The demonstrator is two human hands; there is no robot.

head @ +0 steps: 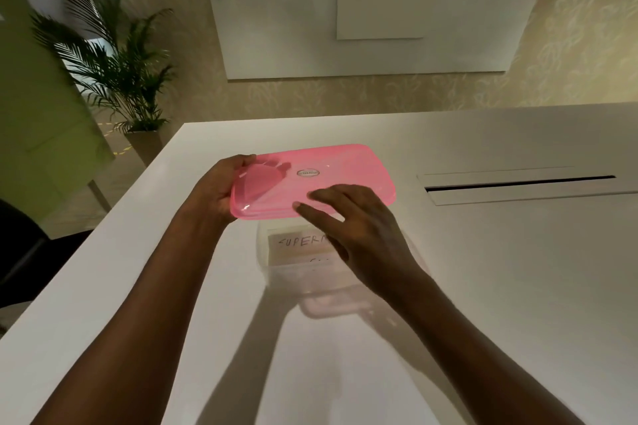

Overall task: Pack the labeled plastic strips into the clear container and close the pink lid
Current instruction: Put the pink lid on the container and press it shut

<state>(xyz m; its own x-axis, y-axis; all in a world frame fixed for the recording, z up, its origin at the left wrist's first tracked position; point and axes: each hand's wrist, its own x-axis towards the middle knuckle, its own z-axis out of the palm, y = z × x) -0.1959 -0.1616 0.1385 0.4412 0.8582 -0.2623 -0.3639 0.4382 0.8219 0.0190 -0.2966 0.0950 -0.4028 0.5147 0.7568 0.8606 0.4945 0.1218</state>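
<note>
A translucent pink lid [331,172] with an oval label hovers, tilted, above the far side of the clear container [266,259] on the white table. My left hand [221,190] grips the lid's left end, its fingers showing through the plastic from beneath. My right hand [359,228] lies over the lid's near edge with fingers spread, covering much of the container. Inside the container lie labeled strips [297,247], the top one bearing handwriting that starts "SUPER".
The white table [483,286] has a long cable slot [518,185] with a metal frame at the right. A potted palm [114,59] stands on the floor beyond the table's left corner. A whiteboard [283,10] hangs on the far wall.
</note>
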